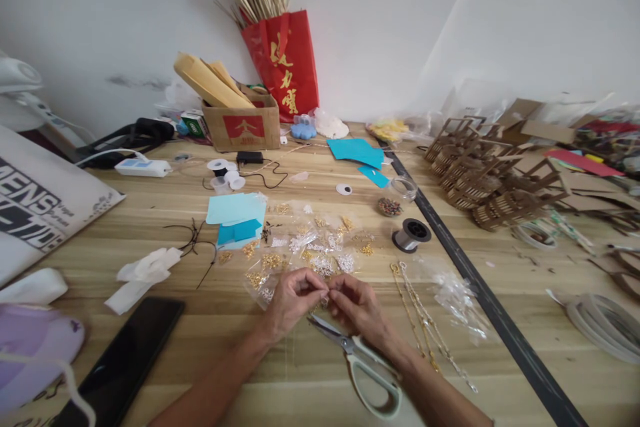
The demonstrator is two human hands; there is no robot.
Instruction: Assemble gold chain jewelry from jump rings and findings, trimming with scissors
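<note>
My left hand point(295, 299) and my right hand point(356, 303) meet at the fingertips near the middle of the table. Both are pinched closed around something tiny and pale that I cannot make out. Scissors point(370, 373) with pale handles lie partly open just below, their rear handle next to my right forearm. Beyond my fingers are small clear bags of gold and silver findings point(315, 243). Gold and silver chains point(425, 323) lie to the right of my right hand, near crumpled clear plastic bags point(457, 293).
A wire spool point(411, 235) and a bead dish point(390, 206) stand right of centre. Blue cards point(240, 217) and a black phone point(123, 360) lie left. Behind are a cardboard box point(243, 127), a red bag point(290, 67) and brown woven baskets point(493, 173). A dark strip point(463, 263) crosses the table.
</note>
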